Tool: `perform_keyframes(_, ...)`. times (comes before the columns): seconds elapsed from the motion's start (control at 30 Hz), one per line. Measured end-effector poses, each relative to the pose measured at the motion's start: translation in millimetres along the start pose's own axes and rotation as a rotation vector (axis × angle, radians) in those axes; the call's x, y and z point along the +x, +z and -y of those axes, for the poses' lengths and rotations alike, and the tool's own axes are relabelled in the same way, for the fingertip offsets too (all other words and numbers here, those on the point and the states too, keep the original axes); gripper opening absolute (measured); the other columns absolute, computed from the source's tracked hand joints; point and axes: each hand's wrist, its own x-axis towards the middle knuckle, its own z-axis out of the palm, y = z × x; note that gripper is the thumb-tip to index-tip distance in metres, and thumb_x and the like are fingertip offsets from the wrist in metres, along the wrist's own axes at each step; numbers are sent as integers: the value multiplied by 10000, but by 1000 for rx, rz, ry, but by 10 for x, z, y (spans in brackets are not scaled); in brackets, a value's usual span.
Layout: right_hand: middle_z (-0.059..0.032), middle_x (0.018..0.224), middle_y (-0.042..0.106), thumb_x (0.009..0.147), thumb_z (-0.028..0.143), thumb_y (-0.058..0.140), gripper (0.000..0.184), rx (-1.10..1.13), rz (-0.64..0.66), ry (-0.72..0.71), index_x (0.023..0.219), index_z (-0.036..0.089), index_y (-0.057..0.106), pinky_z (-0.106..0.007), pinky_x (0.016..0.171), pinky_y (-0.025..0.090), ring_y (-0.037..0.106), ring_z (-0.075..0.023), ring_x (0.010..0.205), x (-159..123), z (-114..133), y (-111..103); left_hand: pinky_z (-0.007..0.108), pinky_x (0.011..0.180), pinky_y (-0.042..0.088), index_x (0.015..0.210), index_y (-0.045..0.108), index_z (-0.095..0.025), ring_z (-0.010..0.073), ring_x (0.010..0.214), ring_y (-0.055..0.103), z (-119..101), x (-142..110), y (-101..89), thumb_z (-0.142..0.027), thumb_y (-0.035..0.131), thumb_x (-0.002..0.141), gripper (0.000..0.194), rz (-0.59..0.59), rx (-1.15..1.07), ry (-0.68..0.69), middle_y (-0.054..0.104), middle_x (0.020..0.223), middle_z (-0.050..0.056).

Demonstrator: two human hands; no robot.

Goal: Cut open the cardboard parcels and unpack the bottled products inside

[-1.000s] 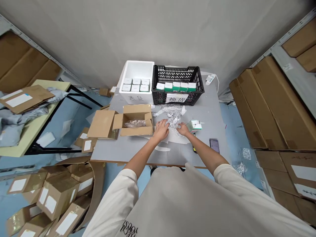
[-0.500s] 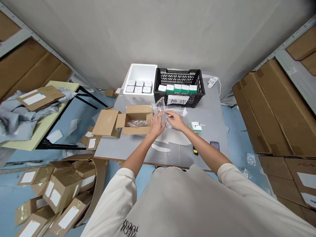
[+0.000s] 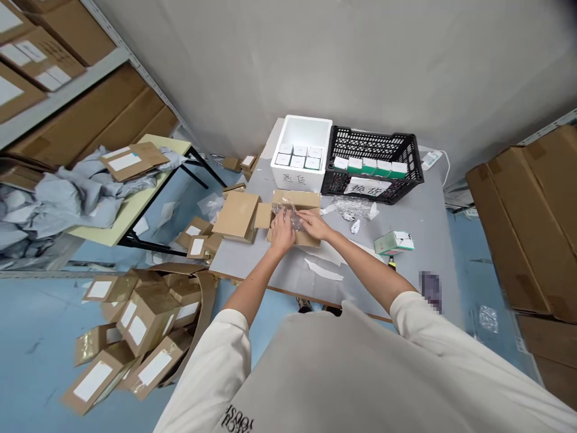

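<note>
An open cardboard box (image 3: 306,239) stands on the grey table, its flaps folded out. Clear plastic wrap (image 3: 283,206) lies in its opening, crumpled and shiny. My left hand (image 3: 282,231) is over the left part of the box, fingers closed on the wrap. From the right, my right hand (image 3: 314,227) reaches in with fingertips pinched on the same wrap. What lies beneath the wrap in the box is hidden. To the right, a green and white small box (image 3: 393,242) sits on the table near my right forearm.
Behind stand a white foam box (image 3: 297,178) and a black crate (image 3: 374,144), both with small boxes inside. A closed carton (image 3: 237,215) is at left. More plastic wrap (image 3: 351,207) and paper scraps (image 3: 323,270) lie on the table. Cartons (image 3: 148,319) pile on the floor.
Both hands have moved left with the plastic wrap, from the table beside the open box to inside its opening. The view has turned, so the scene sits farther right.
</note>
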Motion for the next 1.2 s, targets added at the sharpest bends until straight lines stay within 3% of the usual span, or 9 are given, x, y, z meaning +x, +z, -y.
perform_keyframes(0.13,-121,1455,618,1030,384,430,429,-246,124,95,1327,232,700,-571,1115,388,514,-353,1350,120,-110,258,530,1219,313,1592,348,-172,324,1537,330,258,32,110,-129,455,880,722,89,9,41,293,1693,157)
perform_keyframes(0.33,-129,1275,714,990,367,486,303,-419,217,201,1032,251,763,-635,1051,353,533,-383,1233,242,-148,417,591,1178,312,1514,480,-180,337,1447,460,404,213,250,-105,425,876,644,300,10,55,503,1562,184)
perform_keyframes(0.5,-109,1235,731,1001,329,457,319,-449,238,254,1012,250,766,-584,1025,380,569,-361,1166,288,-131,371,527,1154,340,1417,581,-204,317,1353,544,394,292,193,-106,445,884,559,239,-24,87,616,1439,152)
perform_keyframes(0.67,-109,1270,712,998,271,460,339,-425,86,193,1122,239,774,-502,1030,383,567,-337,1220,157,-54,82,491,1114,384,1390,596,-204,322,1281,569,268,341,33,-143,435,928,493,141,-46,119,623,1402,131)
perform_keyframes(0.77,-105,1316,691,992,252,461,348,-418,1,188,1158,231,767,-503,1033,383,558,-336,1220,-45,-29,-184,480,1098,398,1375,596,-220,314,1243,579,38,380,-33,-157,427,952,459,103,-71,183,626,1380,119)
perform_keyframes(0.9,-112,1356,670,984,257,487,338,-425,-110,224,1179,220,761,-519,1055,371,535,-345,1237,-448,-101,-578,462,1076,421,1374,585,-226,305,1256,570,-468,415,7,-168,435,968,437,110,-109,327,619,1378,110)
perform_keyframes(1.2,-113,1399,633,959,247,500,355,-388,-381,396,1220,221,740,-525,1082,384,517,-340,1288,-1817,-495,-1446,448,1071,466,1378,592,-218,287,1250,589,-1846,247,502,-194,448,983,421,239,-159,553,622,1375,111)
